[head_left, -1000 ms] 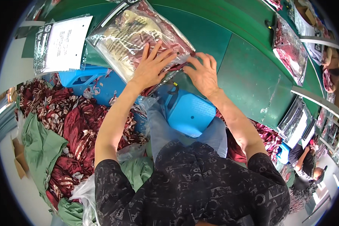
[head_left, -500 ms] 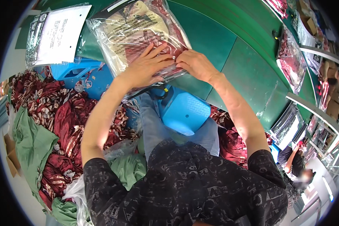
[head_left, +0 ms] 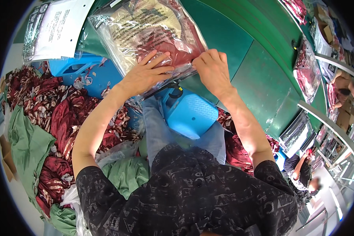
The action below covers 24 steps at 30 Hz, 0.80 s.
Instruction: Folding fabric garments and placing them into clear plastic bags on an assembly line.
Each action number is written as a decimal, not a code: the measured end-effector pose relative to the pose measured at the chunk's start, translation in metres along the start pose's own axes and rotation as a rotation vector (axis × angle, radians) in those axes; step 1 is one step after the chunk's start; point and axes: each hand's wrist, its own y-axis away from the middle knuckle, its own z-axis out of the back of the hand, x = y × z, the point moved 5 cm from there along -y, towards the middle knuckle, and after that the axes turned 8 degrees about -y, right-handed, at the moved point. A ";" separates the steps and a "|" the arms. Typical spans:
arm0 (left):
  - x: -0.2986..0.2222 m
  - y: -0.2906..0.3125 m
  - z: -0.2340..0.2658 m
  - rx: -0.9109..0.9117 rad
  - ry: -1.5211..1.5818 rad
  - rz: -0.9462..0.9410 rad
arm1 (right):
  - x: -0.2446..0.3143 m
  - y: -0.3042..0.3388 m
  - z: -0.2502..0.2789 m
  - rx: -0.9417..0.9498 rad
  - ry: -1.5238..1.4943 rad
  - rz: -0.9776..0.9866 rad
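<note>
A clear plastic garment bag [head_left: 155, 29] with cream and dark red folded cloth inside lies at the near edge of the green table [head_left: 259, 84]. My left hand [head_left: 145, 76] rests on the bag's near part, fingers spread. At its near right corner, my right hand [head_left: 213, 72] pinches the bag's edge between thumb and bent fingers. A black hanger hook [head_left: 177, 91] with a small yellow tag sticks out of the bag's near edge, between my hands.
Printed white sheets in clear sleeves [head_left: 59, 33] lie at the far left. A blue plastic stool [head_left: 192, 116] stands between my legs. Dark red and green cloth [head_left: 29, 133] is heaped on the left. More bagged garments [head_left: 306, 72] and another person [head_left: 301, 173] are at the right.
My right hand has moved slightly right along the bag's near edge to its corner. My left hand has slid a little left and nearer. More of the hanger hook shows.
</note>
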 end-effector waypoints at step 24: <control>0.013 0.007 -0.029 -0.139 0.103 0.008 | -0.012 -0.026 -0.028 0.006 -0.072 -0.192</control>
